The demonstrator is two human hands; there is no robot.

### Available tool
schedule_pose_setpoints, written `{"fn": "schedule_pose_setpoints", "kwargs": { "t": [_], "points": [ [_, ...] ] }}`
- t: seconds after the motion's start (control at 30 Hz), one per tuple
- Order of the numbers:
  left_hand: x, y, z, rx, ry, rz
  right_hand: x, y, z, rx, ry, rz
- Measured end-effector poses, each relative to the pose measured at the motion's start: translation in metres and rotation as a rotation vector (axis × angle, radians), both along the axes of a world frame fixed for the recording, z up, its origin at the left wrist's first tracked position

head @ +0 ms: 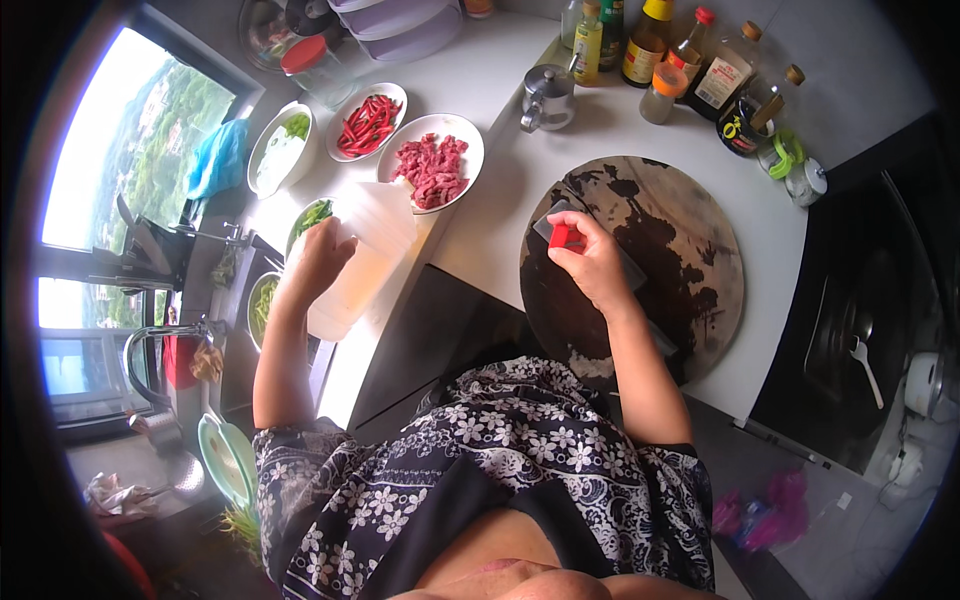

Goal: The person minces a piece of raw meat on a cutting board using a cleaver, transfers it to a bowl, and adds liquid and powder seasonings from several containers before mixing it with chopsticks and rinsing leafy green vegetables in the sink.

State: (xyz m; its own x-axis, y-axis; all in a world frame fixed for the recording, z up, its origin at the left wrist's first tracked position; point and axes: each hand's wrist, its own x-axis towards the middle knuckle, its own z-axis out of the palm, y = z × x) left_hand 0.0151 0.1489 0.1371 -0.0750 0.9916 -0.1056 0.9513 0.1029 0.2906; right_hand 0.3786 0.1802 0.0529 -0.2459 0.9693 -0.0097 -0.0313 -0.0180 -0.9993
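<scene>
My left hand (319, 259) grips a translucent plastic jug (364, 262) by its handle; yellowish liquid shows inside, and the jug is tilted near a plate of sliced raw meat (433, 169). Between the thumb and fingers of my right hand (589, 259) is a red cap (564, 237), held above a round wooden chopping board (667, 217). A cleaver (634, 271) lies on the board, partly hidden beneath my right hand and forearm. Behind the meat stands a dish of red chilies (369, 126). A bowl of green vegetables (313, 214) is partly covered by my left hand.
A white bowl (281, 150) stands by the window. Several sauce bottles (724, 79) and a steel pot with a spout (550, 97) line the back of the counter. On the right is a black cooktop (840, 322); a sink faucet (142, 352) is at the left.
</scene>
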Motion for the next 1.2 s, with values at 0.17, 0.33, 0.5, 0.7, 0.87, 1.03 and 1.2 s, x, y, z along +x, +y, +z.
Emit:
{"fn": "schedule_pose_setpoints", "kwargs": {
  "t": [0.17,0.33,0.5,0.7,0.87,1.03,1.2],
  "points": [
    [-0.006,0.007,-0.007,-0.003,-0.008,-0.014,0.012,-0.008,-0.002,-0.024,0.016,-0.04],
    [-0.008,0.013,-0.008,0.034,0.019,-0.053,0.016,-0.01,-0.006,-0.023,0.005,-0.052],
    [0.002,0.018,0.005,0.025,0.08,-0.087,0.02,-0.013,-0.007,-0.026,0.003,-0.061],
    [0.003,0.024,0.007,0.04,0.152,-0.124,0.022,-0.017,-0.006,-0.036,0.006,-0.064],
    [0.013,0.028,0.02,0.014,0.167,-0.115,0.026,-0.019,-0.006,-0.043,-0.008,-0.05],
    [0.018,0.031,0.024,-0.012,0.166,-0.117,0.029,-0.021,-0.009,-0.041,-0.006,-0.057],
    [0.02,0.031,0.027,-0.031,0.187,-0.111,0.028,-0.023,-0.011,-0.036,0.017,-0.092]
  ]
}}
